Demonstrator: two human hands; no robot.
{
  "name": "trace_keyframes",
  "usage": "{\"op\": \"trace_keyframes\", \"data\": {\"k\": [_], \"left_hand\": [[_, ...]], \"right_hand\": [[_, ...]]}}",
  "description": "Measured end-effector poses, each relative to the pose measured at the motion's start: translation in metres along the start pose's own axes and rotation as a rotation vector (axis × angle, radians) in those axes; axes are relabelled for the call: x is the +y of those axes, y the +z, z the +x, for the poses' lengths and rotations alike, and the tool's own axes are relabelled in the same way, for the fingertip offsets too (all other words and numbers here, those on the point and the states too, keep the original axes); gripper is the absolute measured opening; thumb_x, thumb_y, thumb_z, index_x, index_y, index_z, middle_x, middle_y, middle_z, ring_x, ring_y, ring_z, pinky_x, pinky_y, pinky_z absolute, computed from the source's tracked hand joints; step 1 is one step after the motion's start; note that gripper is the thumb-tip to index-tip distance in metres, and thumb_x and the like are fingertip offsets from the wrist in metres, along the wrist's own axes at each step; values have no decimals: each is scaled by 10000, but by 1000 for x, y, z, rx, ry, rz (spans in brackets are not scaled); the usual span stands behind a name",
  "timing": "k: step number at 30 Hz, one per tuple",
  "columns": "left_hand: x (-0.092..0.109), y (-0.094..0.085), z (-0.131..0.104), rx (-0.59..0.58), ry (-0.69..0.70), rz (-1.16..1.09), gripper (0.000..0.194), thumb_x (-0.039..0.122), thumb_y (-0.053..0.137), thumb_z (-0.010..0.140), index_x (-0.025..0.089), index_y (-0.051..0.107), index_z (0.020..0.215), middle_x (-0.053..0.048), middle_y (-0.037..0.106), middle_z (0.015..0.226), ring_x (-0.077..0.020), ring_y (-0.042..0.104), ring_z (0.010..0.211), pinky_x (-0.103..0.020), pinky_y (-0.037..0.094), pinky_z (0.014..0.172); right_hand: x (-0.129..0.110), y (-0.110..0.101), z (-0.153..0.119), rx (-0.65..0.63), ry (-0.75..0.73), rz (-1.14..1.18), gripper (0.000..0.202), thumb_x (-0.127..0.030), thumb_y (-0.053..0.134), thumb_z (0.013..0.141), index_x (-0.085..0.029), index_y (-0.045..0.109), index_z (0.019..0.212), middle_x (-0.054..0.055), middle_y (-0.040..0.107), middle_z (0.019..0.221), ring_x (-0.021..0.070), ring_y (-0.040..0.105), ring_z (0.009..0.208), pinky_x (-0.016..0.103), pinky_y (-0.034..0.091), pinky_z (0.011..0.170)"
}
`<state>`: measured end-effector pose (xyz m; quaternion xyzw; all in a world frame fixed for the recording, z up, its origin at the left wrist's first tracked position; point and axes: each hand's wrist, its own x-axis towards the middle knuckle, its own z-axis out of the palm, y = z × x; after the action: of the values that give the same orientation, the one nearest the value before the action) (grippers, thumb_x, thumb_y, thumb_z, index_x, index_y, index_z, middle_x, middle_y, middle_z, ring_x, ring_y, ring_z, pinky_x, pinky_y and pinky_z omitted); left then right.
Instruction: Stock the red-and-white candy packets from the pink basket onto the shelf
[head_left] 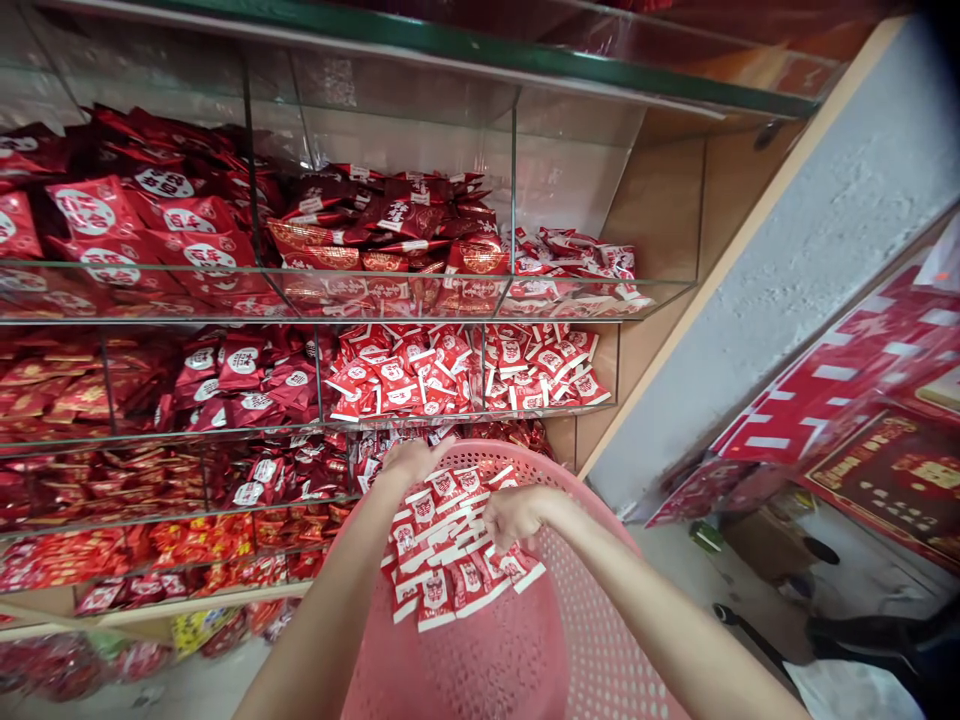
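Small red-and-white printed packets lie in slanting, overlapping rows inside a pink perforated plastic basket, toward its 11 o'clock; whether they are joined or loose I cannot tell. The right hand, coming in from 4 o'clock, is over the packets' 2 o'clock edge with its fingers curled nearly into a fist. Whether it pinches one is hidden. The left hand is at the basket's 11 o'clock rim, back of the hand uppermost; its fingers are turned away, so neither their opening nor any hold on the rim can be told.

Beyond, from 9 to 12 o'clock, stands a glass-divided display shelf filled with red packets. At 2 o'clock are a grey wall and red printed sheets.

The likeliest trouble, I judge, is the neat rows sliding out of order: the packets look slick, and a dragging knuckle or a tilt of the basket could do it. The far rim sits close under the shelf, so a careless lift might knock its glass edge.
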<state>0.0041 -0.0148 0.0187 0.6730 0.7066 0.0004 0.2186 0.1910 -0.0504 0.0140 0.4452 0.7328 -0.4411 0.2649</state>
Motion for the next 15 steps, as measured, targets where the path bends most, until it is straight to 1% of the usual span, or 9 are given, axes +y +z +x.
{"op": "trace_keyframes", "data": {"k": [2, 4, 6, 11, 15], "left_hand": [[1, -1, -1, -6, -1, 2, 886, 781, 136, 726, 100, 625, 1014, -206, 590, 1049, -358, 542, 1001, -448, 411, 875], [2, -1, 0, -5, 6, 6, 887, 779, 135, 727, 100, 623, 1022, -207, 587, 1056, -359, 540, 1005, -449, 410, 875], [2, 0, 1, -1, 14, 10, 887, 777, 136, 729, 99, 617, 1039, -209, 573, 1083, -362, 530, 1020, -454, 406, 880], [3, 2, 3, -2, 15, 16, 880, 770, 137, 735, 101, 612, 1055, -209, 562, 1103, -361, 520, 1034, -458, 401, 888], [6, 1, 3, -6, 19, 40, 894, 769, 129, 737, 87, 615, 1051, -213, 570, 1086, -363, 518, 1036, -452, 399, 891]], "right_hand": [[-1, 3, 4, 29, 21, -141, 243, -227, 740, 600, -140, 631, 799, -34, 575, 640, 119, 571, 540, 217, 441, 523], [-1, 5, 6, 59, 19, -285, 219, -166, 736, 590, -131, 655, 792, -6, 625, 714, 139, 595, 648, 202, 431, 560], [-2, 5, 7, 66, 26, -368, 236, -117, 714, 596, -127, 672, 827, 21, 660, 800, 151, 604, 719, 193, 421, 573], [-4, 5, 5, 95, 66, -391, 299, -89, 680, 596, -118, 683, 894, 57, 678, 875, 169, 609, 766, 210, 433, 614], [-8, 2, -5, 132, 74, -374, 339, -94, 657, 604, -121, 681, 941, 66, 680, 876, 173, 609, 752, 221, 439, 607]]}}
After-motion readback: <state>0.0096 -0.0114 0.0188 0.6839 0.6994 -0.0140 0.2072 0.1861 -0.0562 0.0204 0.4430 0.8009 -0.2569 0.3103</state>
